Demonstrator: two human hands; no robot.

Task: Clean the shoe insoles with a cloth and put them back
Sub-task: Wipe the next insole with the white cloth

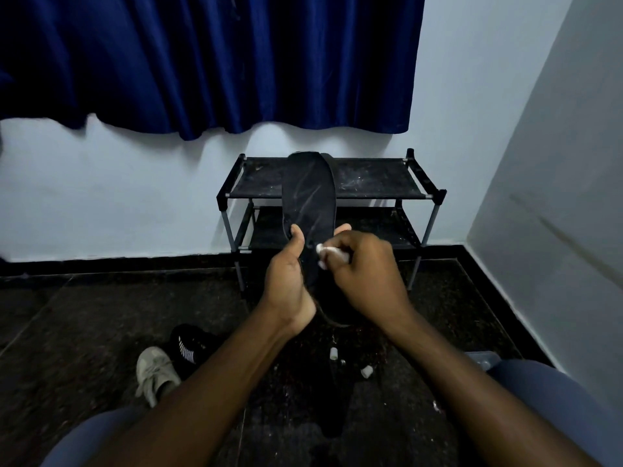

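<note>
- Gripping a black insole (308, 193) upright, the left hand (286, 274) presses its thumb on the front face and wraps its fingers behind the lower half.
- A second black insole (328, 161) stands right behind the first. Only its top edge shows, on the right, so I cannot tell whether the same grasp holds it.
- The right hand (364, 267) is curled round a small white cloth (328, 252) and presses it against the front insole's face, just beside the left thumb.
- Both insoles are raised in front of a black two-tier shoe rack (377, 178), which stands against the pale wall below a dark blue curtain (209, 62).
- On the dark speckled floor (84, 315), lower left, a grey sneaker (155, 372) lies beside a black sneaker (192, 345) with white stripes.
- Two small white objects (333, 352) lie on the floor below the hands, too small to identify.
</note>
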